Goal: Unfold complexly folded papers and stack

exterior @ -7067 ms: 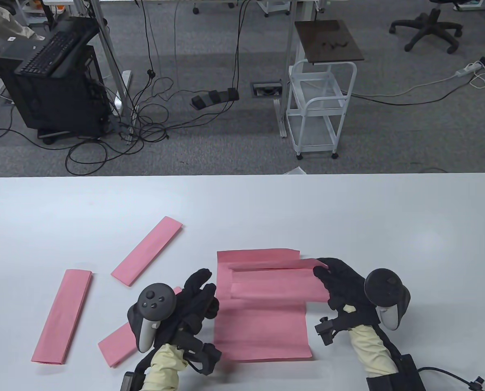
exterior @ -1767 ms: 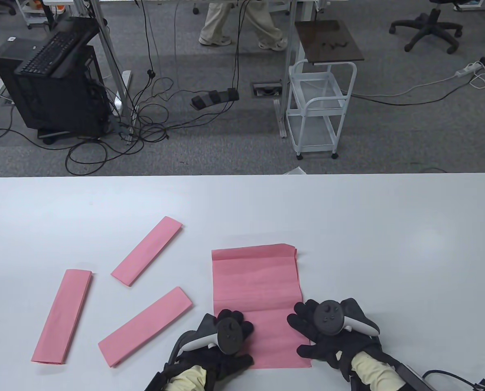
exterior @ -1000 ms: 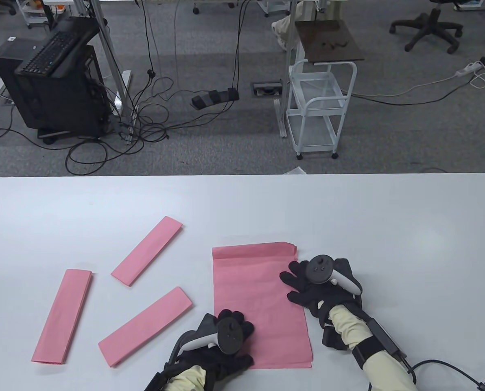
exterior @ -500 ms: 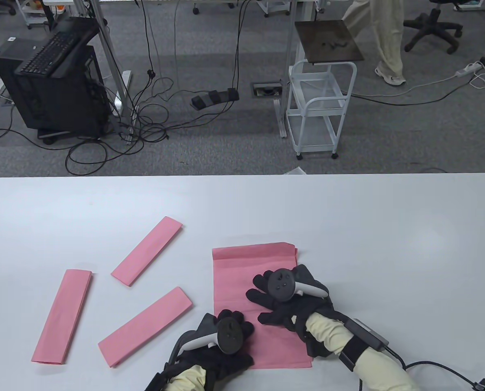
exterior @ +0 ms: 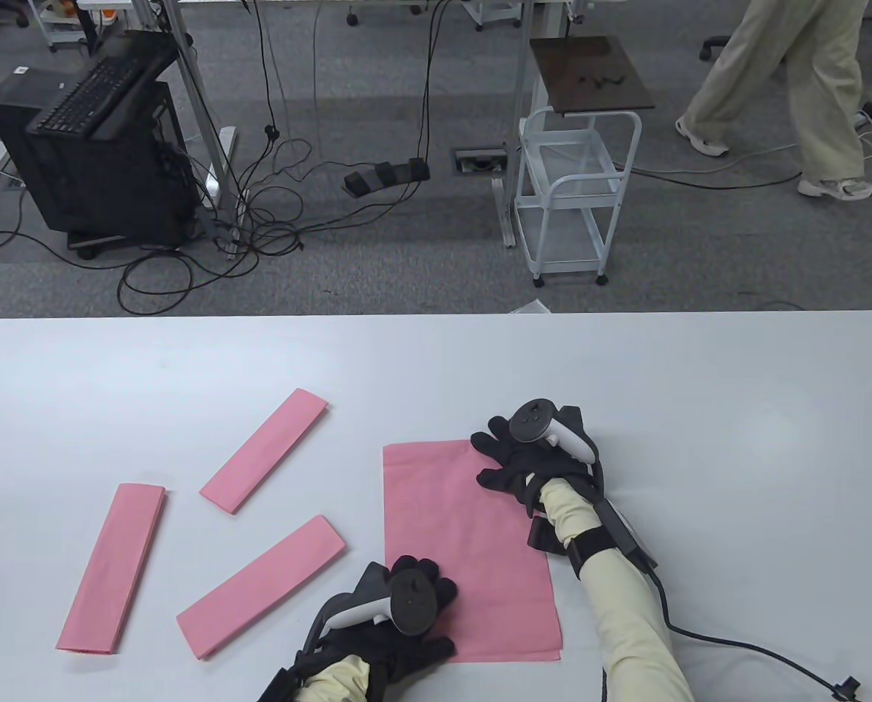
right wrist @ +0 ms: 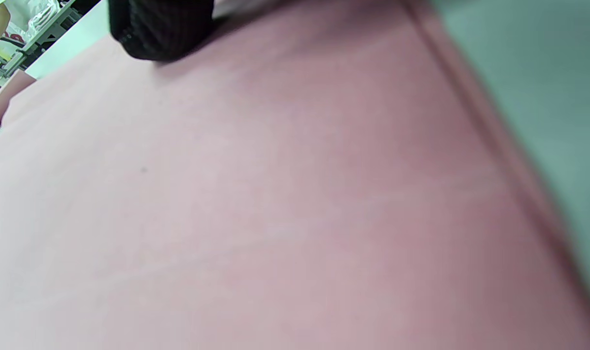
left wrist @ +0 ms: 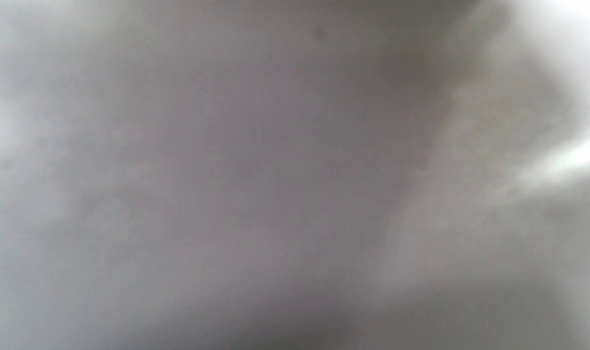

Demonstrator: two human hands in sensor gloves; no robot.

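so the right hand (exterior: 531,457) has slid up to the far right corner of the unfolded pink sheet (exterior: 450,541), fingers flat, pressing not gripping. Half a second ago it was mid-sheet, and that far-edge crease is gone. Left hand (exterior: 399,607) flat too, pinning the near edge. Three folded pink strips (exterior: 260,585) wait left of it

Unfolded pink sheet (exterior: 465,541) lies flat; three folded pink strips (exterior: 260,585) lie left.
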